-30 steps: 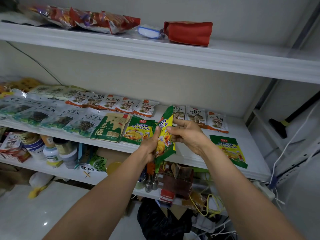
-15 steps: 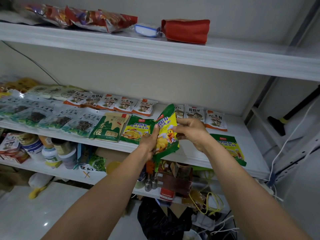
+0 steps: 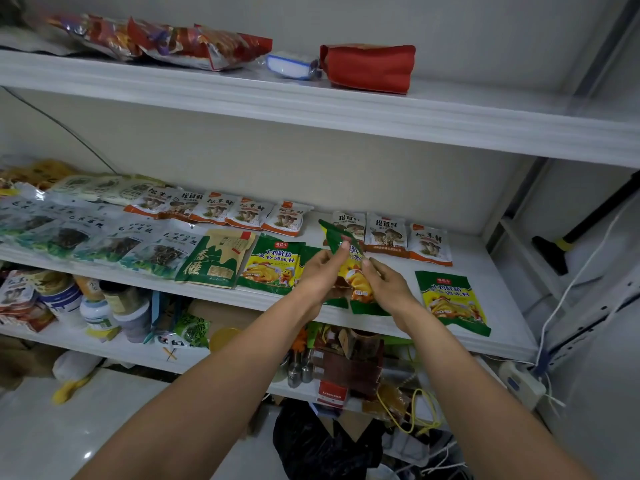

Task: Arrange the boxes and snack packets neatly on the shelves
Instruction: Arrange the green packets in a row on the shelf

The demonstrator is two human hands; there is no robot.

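Head view: left hand [image 3: 320, 271] and right hand [image 3: 384, 289] both pinch green-yellow packet [image 3: 355, 280], held just above middle shelf [image 3: 485, 265] front. Packet rows [image 3: 156, 233] at left already lined up; held packet and skewed matching packet [image 3: 450, 299] at right remain.

My bare left hand [image 3: 320, 273] and bare right hand [image 3: 389, 289] show at the centre of the view, with my left forearm [image 3: 214, 386] and right forearm [image 3: 478, 386] uncovered from the wrists to the lower edge of the picture. Both forearms are lean and smooth, widening steadily from narrow wrists. A short-trimmed nail shows on my left thumb [image 3: 344, 244]; the dim light hides finer detail of the fingers.
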